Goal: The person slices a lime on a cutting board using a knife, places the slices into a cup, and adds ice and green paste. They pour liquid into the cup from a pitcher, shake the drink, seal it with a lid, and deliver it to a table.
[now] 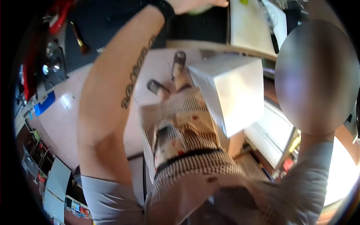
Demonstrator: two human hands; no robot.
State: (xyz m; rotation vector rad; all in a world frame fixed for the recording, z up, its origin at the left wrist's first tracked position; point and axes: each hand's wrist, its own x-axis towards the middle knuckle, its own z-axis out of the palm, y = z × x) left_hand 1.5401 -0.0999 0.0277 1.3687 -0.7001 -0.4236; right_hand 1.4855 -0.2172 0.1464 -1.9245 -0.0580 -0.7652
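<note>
A checked apron (195, 165) is worn nearest the view. Left of the pale board (247, 28), the left hand (198, 4) is cut off by the frame; a pale green item (200, 10) is seen against it, but whether it is gripped cannot be told. The right hand is hidden. A black-handled utensil (275, 40) is laid at the board's right, a brush (79, 37) well to its left.

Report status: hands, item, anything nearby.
Left hand at pale green item, grip unclear. Right hand not visible. Nearby: brush on dark surface.
</note>
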